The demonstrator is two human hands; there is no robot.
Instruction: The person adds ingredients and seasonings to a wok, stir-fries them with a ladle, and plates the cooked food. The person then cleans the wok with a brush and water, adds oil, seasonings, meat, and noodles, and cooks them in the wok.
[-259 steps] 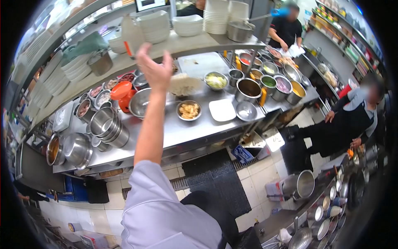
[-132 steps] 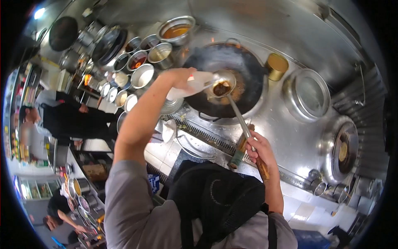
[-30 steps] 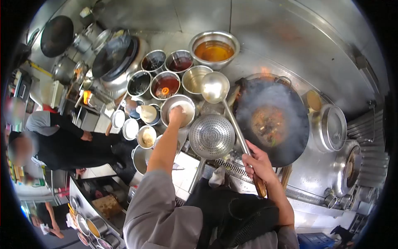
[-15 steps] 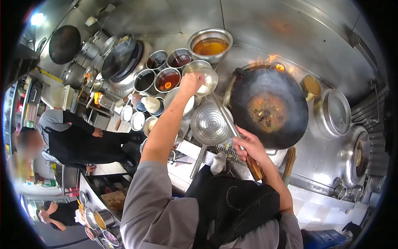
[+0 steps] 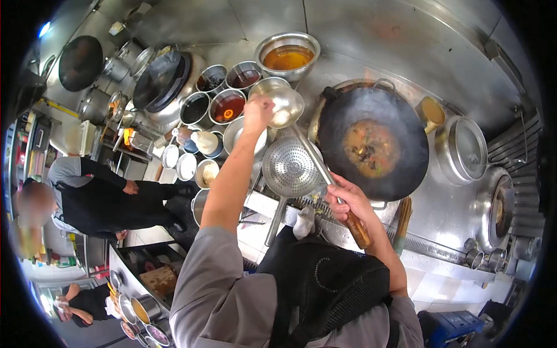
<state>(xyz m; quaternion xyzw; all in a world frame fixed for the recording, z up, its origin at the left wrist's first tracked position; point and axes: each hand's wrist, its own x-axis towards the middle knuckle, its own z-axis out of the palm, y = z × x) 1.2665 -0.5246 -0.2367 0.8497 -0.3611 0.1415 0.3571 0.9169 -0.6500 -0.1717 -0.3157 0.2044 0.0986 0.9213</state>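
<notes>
My right hand (image 5: 350,201) is wrapped round the long handle of a steel ladle (image 5: 313,154), near its wooden end. The ladle's bowl holds a small white heap (image 5: 282,117) and hangs beside the seasoning pots. My left hand (image 5: 259,112) is at the bowl's left rim with its fingers curled together. Whatever they pinch is hidden and slightly blurred. To the right, a black wok (image 5: 374,145) sits on the burner with steaming, reddish-brown food (image 5: 371,148) in its middle. A perforated strainer (image 5: 292,167) lies below the ladle's handle.
Pots of dark sauce (image 5: 196,110) and red oil (image 5: 227,107) stand left of my left hand. Behind is a steel bowl of amber liquid (image 5: 288,58). A bamboo brush (image 5: 402,223) stands near my right forearm. A co-worker (image 5: 96,194) stands at the left.
Flames that rose behind the wok are no longer visible. My left hand has shifted slightly left off the ladle's bowl, and the white heap shows more. The whole view has shifted a little.
</notes>
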